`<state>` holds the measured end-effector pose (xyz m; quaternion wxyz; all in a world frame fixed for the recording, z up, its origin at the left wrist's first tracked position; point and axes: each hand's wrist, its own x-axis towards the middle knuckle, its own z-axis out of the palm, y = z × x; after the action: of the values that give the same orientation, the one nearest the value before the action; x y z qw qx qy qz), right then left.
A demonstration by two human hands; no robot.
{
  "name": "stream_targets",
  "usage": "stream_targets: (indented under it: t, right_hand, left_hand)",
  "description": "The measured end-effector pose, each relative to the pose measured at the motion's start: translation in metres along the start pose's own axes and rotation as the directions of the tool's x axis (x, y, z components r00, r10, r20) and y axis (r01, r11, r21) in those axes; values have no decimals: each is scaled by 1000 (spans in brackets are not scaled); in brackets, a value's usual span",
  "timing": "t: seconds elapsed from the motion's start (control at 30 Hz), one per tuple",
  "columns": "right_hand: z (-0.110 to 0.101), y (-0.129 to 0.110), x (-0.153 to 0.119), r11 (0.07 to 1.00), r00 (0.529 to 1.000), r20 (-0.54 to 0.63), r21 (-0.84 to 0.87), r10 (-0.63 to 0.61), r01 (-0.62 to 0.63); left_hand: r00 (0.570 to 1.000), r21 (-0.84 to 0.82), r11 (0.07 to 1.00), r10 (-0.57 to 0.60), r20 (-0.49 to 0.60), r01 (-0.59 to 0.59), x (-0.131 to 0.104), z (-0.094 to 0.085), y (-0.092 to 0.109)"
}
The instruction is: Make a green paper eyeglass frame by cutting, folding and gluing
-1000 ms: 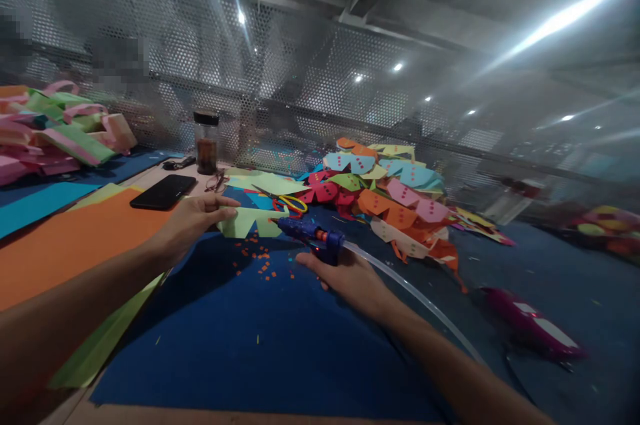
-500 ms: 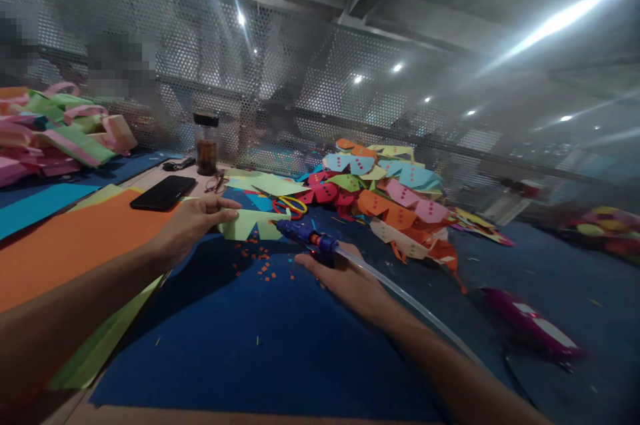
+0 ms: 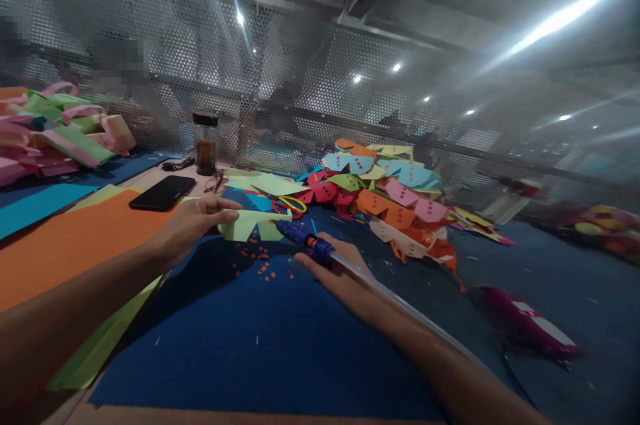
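Observation:
My left hand (image 3: 203,218) pinches the left end of a pale green paper cutout (image 3: 240,228), which has a notch in its lower edge. In my right hand (image 3: 343,265) is a blue glue gun (image 3: 300,234) with a long clear glue stick (image 3: 400,304) running back from it. The gun's nozzle is at the right end of the cutout. Small orange paper squares (image 3: 264,270) lie scattered below the cutout on the blue mat (image 3: 260,372).
Behind the cutout are yellow-handled scissors (image 3: 293,204). Colourful paper cutouts (image 3: 395,208) are heaped to the right, near a magenta device (image 3: 530,322). Leftward are orange sheets (image 3: 90,238), a black phone (image 3: 163,192), a jar (image 3: 205,145) and folded paper pieces (image 3: 60,132).
My right hand has shifted slightly, with its fingers now further up beside the glue gun. The gun's rear end has moved a little left and down. My left hand stays almost still.

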<state>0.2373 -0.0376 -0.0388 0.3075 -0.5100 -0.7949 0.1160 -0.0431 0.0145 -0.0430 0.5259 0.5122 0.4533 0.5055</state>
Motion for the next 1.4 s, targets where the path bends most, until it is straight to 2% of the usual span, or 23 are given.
stream_targets:
  t: [0.13,0.67,0.97,1.4]
  right_hand:
    - [-2,0,-1,997,998,6,-52,-64,64]
    - [-3,-6,-4,996,996,46,-48,-72,75]
    - [-1,-3,-3,994,997,24,-80,-71,73]
    - [-2,-3,-2,997,998,9,-46,-66,67]
  left_hand:
    - [1000,-1,1000,-10,0,10,0,1,2]
    - [1000,-11,1000,-20,4,20,-1,1,3]
    - [1000,-1,1000,-4,29,4,-2,0,2]
    - [1000,-6,1000,-11,5,11,-2,1,4]
